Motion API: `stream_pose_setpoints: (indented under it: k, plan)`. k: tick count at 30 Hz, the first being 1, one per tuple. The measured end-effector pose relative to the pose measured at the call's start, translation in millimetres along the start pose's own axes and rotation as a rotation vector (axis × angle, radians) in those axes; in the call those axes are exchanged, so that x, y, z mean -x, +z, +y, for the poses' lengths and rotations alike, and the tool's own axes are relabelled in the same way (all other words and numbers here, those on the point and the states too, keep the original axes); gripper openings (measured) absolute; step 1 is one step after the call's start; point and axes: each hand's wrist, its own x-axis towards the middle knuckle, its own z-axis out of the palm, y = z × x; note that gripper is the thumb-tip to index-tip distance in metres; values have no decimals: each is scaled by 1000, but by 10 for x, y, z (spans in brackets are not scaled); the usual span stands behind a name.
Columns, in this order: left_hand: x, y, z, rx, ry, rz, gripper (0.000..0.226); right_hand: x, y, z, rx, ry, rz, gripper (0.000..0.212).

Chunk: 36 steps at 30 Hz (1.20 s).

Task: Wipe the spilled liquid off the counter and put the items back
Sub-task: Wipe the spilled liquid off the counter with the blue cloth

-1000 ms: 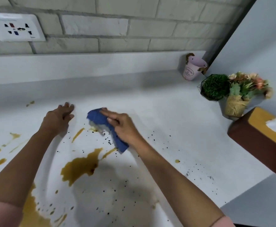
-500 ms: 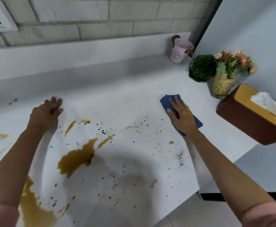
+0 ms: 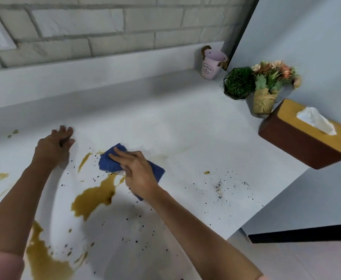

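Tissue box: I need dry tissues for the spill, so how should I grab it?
Grip the tissue box across its long brown sides from above, behind the protruding tissue; it's a flat rectangular block standing free on the counter.

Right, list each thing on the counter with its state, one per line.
blue cloth: bunched, pressed under right hand
left hand: flat on counter, empty
brown spill: unwiped
black specks: scattered
tissue box: tissue sticking out
pink pot: upright
flower pot: upright

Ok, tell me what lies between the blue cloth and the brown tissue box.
Head view: bare white counter separates blue cloth from brown tissue box.
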Motion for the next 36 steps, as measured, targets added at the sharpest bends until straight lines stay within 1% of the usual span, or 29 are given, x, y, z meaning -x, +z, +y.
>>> stream_pose_setpoints:
  k: [2, 4, 6, 8, 10, 12, 14, 16, 18, 20, 23, 25, 27, 29, 31, 33, 35, 36]
  plan:
    - [7, 9, -1, -4, 17, 18, 41, -3, -56, 24, 0, -11, -32, 56]
    - [12, 17, -6, -1, 23, 34, 40, 44, -210, 206, 56, 12, -9, 62]
    - [12, 22, -20, -3, 10, 32, 41, 86, -428, 448, 108, 89, 35, 67]
    - [2, 21, -24, -9, 0, 17, 41, 47, -667, 695, 153, 157, 92, 66]
    - [2, 17, -6, -14, -11, 1, 42, -99, -831, 886, 199, 220, 123, 64]
    - [10, 17, 6, -27, -18, 2, 42, -358, -834, 935, 254, 265, 126, 66]
    - [23, 23, 16, -34, -11, 2, 42, -585, -662, 797, 258, 238, 112, 69]
    - [19, 15, 21, -38, -9, 3, 43, -645, -390, 560, 196, 134, 63, 69]
    - [9, 13, 5, -45, -7, 9, 42, -515, -184, 383, 114, 40, 34, 68]
    - [9, 24, -12, -45, 2, 12, 41, -314, -122, 322, 50, -3, 27, 64]
    - [1, 41, -32, -27, 27, 22, 40, -128, -125, 179, -137, 16, -20, 55]
    - [-7, 42, -36, -25, 14, 19, 41, -121, -165, 45, -383, 78, -31, 47]
    - [-4, 44, -23, -21, 14, 17, 41, -177, -322, -9, -643, 188, 44, 42]
    - [2, 35, -13, -19, 13, 18, 42, -255, -590, 76, -916, 254, 161, 41]
    - [12, 31, -6, -13, 6, 12, 42, -331, -885, 256, -1146, 310, 261, 44]
    - [22, 26, 1, 13, -1, 13, 42, -391, -1116, 432, -1318, 363, 325, 50]
    - [21, 18, 4, 19, -2, 12, 43, -424, -1223, 575, -1450, 410, 374, 65]
    - [21, 16, 2, 13, 0, 10, 43, -430, -1246, 650, -1430, 413, 406, 63]
